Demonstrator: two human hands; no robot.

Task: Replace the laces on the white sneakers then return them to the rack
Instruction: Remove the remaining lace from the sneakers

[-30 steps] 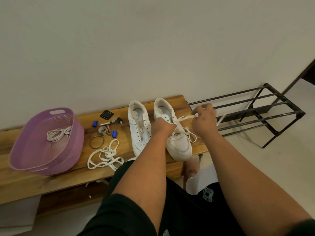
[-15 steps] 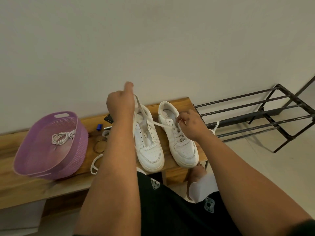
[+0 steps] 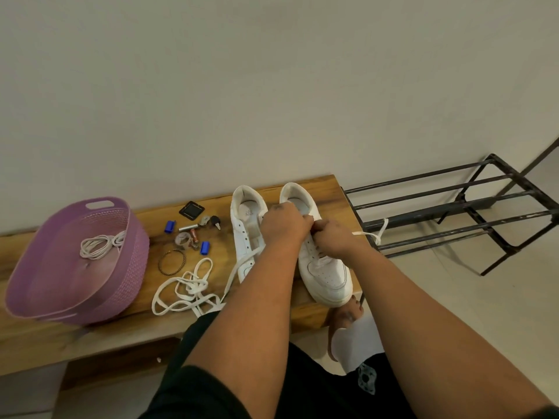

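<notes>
Item 1. Wooden bench, set against a plain wall; carries all items below except the rack.

Item 2. Right white sneaker, toe toward the person, at the bench's right end. Both hands meet over its eyelet area. The left hand has its fingers curled down at the lace; the right hand has its fingers bunched and pinching the lace at the same spot. One white lace end trails from the right hand off the bench edge toward the rack; another strand runs across the neighbouring shoe toward the bench front.

Item 3. Left white sneaker, just beside the first, unlaced, eyelets bare. A small printed mark on the insole, too faint to read.

Item 4. Loose white laces, tangled on the bench near its front edge.

Item 5. Purple plastic basket, left end of bench, holding a coil of thin white cord.

Item 6. Small sundries between basket and sneakers: two blue clips, a black square pad, a key, a metal bangle. No legible writing.

Item 7. Black metal shoe rack, on the floor right of the bench.
</notes>
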